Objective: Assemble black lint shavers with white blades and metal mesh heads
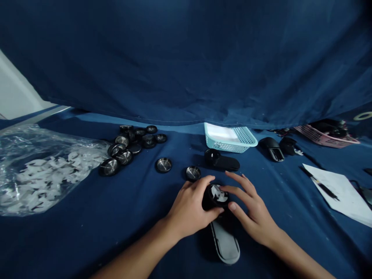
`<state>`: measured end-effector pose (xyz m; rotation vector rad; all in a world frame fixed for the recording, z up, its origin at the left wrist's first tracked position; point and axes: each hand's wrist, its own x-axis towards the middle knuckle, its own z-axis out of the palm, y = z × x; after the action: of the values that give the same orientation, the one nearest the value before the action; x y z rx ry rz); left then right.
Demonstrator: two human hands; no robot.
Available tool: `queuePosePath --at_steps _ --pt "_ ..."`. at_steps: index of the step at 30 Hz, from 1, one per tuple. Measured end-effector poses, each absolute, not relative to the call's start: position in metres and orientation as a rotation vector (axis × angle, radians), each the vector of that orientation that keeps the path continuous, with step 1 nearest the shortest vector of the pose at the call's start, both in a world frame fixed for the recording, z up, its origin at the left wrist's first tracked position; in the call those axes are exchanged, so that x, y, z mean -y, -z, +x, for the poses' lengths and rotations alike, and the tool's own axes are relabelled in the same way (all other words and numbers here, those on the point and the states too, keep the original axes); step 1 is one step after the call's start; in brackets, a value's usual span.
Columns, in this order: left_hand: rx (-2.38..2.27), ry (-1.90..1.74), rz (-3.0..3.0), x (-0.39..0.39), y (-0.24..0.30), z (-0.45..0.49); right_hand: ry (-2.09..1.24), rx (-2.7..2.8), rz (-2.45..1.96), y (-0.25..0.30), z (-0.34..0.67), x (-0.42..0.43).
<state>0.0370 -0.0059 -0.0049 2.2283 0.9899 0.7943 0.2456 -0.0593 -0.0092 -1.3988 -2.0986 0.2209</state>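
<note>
From here I see the left hand [188,209] curled around a black round housing [209,200] holding white vanes, the right hand [252,209] spread open, fingers touching it, near the blue-draped desk's [87,240] near edge. Loose mesh-topped discs [124,157] remain toward the far edge, beside a bag of white pieces [43,182].

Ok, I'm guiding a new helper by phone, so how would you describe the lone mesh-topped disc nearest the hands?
On the blue cloth, find the heap of black mesh-topped discs beside the clear plastic bag. Two discs lie apart to its right; your disc is the farther right, just above the person's left hand, which grips a black round housing.
</note>
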Motion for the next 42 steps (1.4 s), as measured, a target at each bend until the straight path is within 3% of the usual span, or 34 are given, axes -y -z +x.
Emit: queuePosePath --at_steps 8,25,37,42 --pt "-0.933 -0.817 2.228 0.006 0.005 0.036 -0.348 1.987 -1.356 0.007 0.238 0.065" --pt "-0.878 -0.934 2.251 0.009 0.010 0.038 -0.092 2.154 -1.367 0.010 0.243 0.063" --pt "-0.936 -0.878 2.247 0.007 0.010 0.038 -0.111 2.176 -1.230 0.010 0.248 0.070" --pt "-0.875 -0.910 2.337 0.006 0.012 0.038 -0.094 2.214 -1.372 0.014 0.242 0.068"
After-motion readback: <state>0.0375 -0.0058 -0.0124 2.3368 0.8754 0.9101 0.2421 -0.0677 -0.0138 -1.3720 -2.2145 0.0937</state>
